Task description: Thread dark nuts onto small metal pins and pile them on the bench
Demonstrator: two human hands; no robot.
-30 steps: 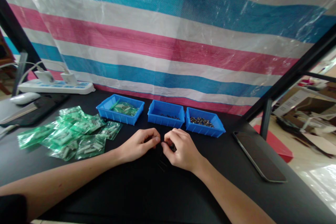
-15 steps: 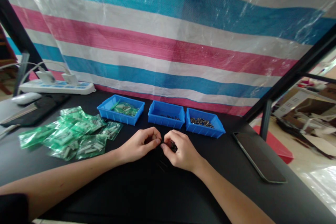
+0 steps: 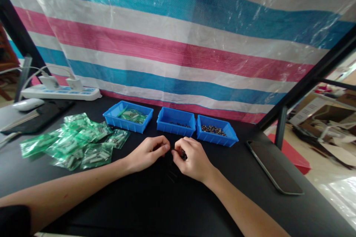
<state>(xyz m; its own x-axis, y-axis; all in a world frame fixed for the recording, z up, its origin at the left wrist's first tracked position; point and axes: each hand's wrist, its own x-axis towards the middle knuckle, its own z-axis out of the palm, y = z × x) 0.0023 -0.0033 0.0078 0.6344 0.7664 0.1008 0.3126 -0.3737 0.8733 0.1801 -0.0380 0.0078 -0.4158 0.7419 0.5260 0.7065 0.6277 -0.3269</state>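
Head view: left hand [image 3: 152,152] pinched, contents hidden; right hand [image 3: 194,158] curled around small dark parts [image 3: 184,155], which could spill if its fingers slacken. Blue trays [image 3: 175,129], eleven to one o'clock; green bags [image 3: 66,141], nine.

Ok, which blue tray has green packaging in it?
The leftmost blue tray; green packaging shows inside. The middle tray and right tray hold small loose parts.

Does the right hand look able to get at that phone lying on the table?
Probably yes: the phone lies uncovered, and only bare black table shows between it and the right hand. However, that hand seems to have small dark parts in its curled fingers, which might hinder a grab.
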